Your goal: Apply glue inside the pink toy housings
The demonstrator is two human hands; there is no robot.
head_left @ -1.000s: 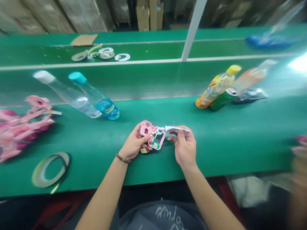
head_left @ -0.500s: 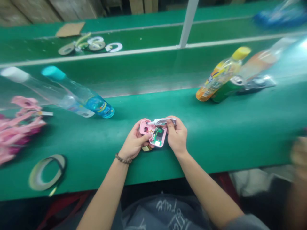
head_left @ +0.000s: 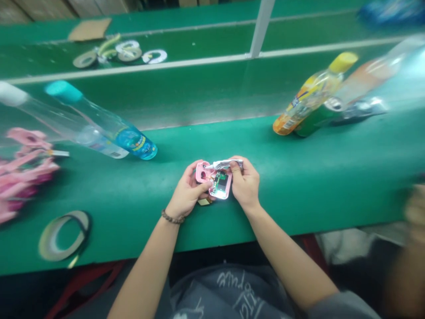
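My left hand [head_left: 186, 191] is closed around an opened pink plastic casing [head_left: 228, 188], thumb pressed on its inner edge. A green circuit board [head_left: 221, 180] with a dark block shows inside one half; the other half has round holes. Between the thumb and fingers of my right hand [head_left: 245, 181] is a silvery squeeze tube [head_left: 223, 164]. Its white nozzle points left, over the half with the holes; whether the tip touches cannot be made out. A small gold-coloured piece [head_left: 205, 201] shows beneath the left hand, partly hidden.
Pink parts [head_left: 25, 177] are heaped at the left, near a tape roll [head_left: 64, 235] and a blue-capped bottle [head_left: 133, 141]. A yellow-capped bottle [head_left: 303, 104] and a green can [head_left: 317, 118] stand at the right. Another person's blurred hand [head_left: 415, 206] is at the right edge.
The view has shifted slightly, so the bench things sit higher. The tube's nozzle is now a little lower against the holed half, and the casing is tilted somewhat differently, catching bright light.
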